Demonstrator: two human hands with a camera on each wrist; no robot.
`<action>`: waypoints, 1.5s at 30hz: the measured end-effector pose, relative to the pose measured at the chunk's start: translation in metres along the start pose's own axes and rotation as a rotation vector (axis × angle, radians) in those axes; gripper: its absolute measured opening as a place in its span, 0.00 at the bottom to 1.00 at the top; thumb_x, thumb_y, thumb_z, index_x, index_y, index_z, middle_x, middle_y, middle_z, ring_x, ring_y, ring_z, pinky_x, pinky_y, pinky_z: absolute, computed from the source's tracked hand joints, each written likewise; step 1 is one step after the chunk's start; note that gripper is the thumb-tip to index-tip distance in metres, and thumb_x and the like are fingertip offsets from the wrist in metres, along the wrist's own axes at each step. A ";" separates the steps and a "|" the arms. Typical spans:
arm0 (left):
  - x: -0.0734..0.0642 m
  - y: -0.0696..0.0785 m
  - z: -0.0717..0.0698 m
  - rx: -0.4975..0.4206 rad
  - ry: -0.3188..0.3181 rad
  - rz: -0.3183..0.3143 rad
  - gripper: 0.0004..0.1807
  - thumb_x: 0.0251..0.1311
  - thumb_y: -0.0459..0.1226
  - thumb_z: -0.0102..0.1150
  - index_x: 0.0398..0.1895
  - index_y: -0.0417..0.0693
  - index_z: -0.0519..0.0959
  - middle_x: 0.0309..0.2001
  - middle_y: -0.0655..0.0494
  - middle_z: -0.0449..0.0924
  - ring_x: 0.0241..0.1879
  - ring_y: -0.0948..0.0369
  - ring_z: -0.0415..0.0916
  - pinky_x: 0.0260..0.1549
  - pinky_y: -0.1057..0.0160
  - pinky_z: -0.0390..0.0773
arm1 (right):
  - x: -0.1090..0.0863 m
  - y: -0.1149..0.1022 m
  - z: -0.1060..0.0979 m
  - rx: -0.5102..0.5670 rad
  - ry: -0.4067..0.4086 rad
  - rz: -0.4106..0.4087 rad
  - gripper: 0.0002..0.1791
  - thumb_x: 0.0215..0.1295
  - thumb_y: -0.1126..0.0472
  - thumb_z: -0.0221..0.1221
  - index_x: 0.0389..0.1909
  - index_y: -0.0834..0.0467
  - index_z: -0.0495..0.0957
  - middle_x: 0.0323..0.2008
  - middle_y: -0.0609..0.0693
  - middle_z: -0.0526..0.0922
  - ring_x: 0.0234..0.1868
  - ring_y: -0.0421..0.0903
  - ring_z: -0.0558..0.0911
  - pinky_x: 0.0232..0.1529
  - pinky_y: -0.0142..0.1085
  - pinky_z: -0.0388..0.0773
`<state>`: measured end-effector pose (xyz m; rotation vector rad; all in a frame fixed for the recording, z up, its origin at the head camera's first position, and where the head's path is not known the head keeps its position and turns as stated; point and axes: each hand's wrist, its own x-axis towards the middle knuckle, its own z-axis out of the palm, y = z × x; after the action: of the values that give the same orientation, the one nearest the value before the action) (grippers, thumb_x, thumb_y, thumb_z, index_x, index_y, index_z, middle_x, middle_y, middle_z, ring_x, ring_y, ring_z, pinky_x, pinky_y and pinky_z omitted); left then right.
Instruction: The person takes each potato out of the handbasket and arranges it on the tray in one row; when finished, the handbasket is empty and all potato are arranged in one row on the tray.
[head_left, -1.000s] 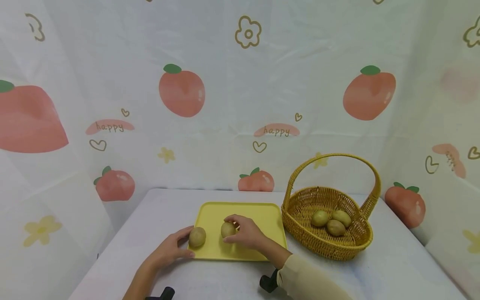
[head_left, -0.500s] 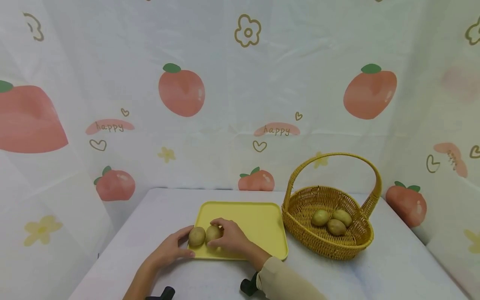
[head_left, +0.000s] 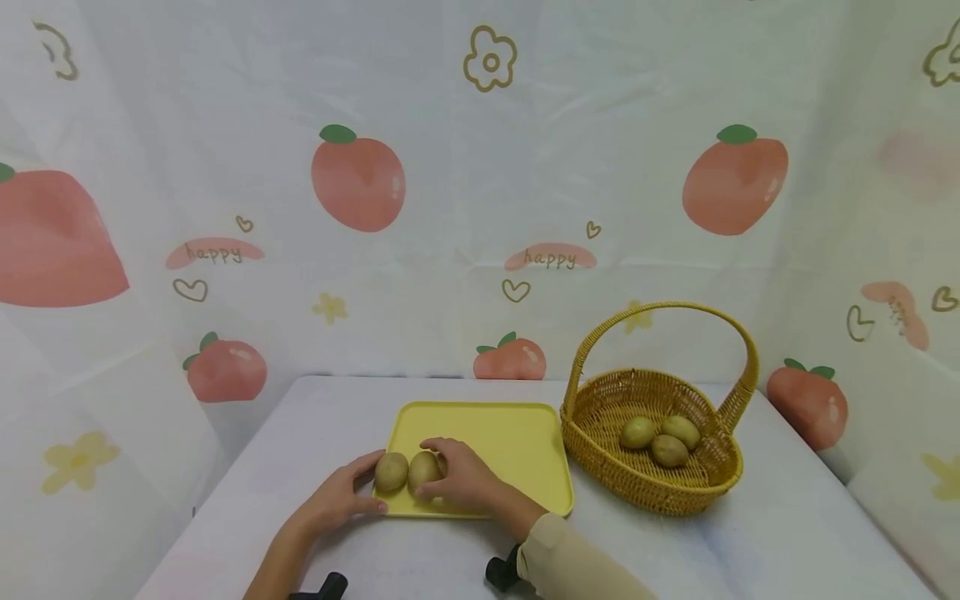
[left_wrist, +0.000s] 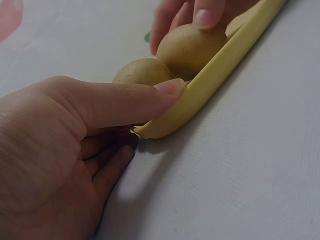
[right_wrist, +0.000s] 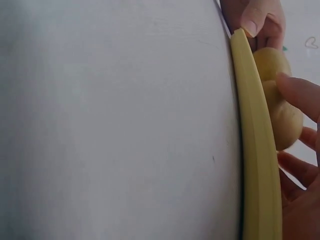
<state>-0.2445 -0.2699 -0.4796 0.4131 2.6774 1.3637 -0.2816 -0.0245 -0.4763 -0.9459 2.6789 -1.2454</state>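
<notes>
A yellow tray point(head_left: 498, 433) lies on the table with two potatoes side by side at its left end. My left hand point(head_left: 333, 497) holds the tray's left edge; in the left wrist view its thumb point(left_wrist: 165, 90) lies over the rim near the front corner while the other fingers are lower, outside. Close by that hand is the left potato point(head_left: 392, 472). The right potato point(head_left: 423, 472) is between the thumb and fingers of my right hand point(head_left: 461, 477), seemingly touching its neighbour. Seen from the right wrist, the tray's wall point(right_wrist: 257, 135) hides the bottom of both potatoes.
To the right of the tray stands a wicker basket point(head_left: 637, 487) with a tall arched handle, holding several potatoes point(head_left: 670, 450). Behind the white table point(head_left: 420, 554) hangs a printed cloth point(head_left: 450, 167). Each wrist wears a black mount point(head_left: 502, 571).
My right hand has moved left across the tray with its potato, bringing it beside the other one. Over the last half second it has stayed there. My left hand has kept its place.
</notes>
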 end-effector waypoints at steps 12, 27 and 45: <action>0.001 -0.004 0.000 0.005 0.001 0.028 0.48 0.43 0.42 0.76 0.69 0.36 0.64 0.67 0.37 0.66 0.65 0.41 0.64 0.66 0.43 0.59 | -0.001 0.006 -0.002 -0.035 0.008 0.012 0.32 0.49 0.52 0.74 0.57 0.53 0.77 0.47 0.38 0.80 0.44 0.38 0.75 0.50 0.34 0.75; 0.002 -0.003 0.000 -0.014 -0.003 -0.014 0.50 0.41 0.40 0.78 0.69 0.35 0.63 0.68 0.36 0.64 0.65 0.39 0.63 0.66 0.44 0.60 | -0.008 0.001 -0.017 0.052 0.001 0.053 0.37 0.52 0.53 0.73 0.64 0.54 0.72 0.56 0.49 0.78 0.53 0.47 0.78 0.50 0.36 0.78; 0.000 -0.001 -0.002 -0.020 -0.013 0.000 0.51 0.41 0.38 0.77 0.69 0.31 0.62 0.67 0.33 0.63 0.65 0.38 0.62 0.66 0.44 0.59 | -0.062 0.009 -0.127 0.152 0.129 -0.061 0.18 0.64 0.62 0.63 0.54 0.61 0.78 0.45 0.54 0.84 0.46 0.52 0.83 0.48 0.43 0.81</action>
<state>-0.2451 -0.2715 -0.4792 0.4181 2.6513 1.3809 -0.2715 0.1000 -0.4098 -0.9642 2.6192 -1.5475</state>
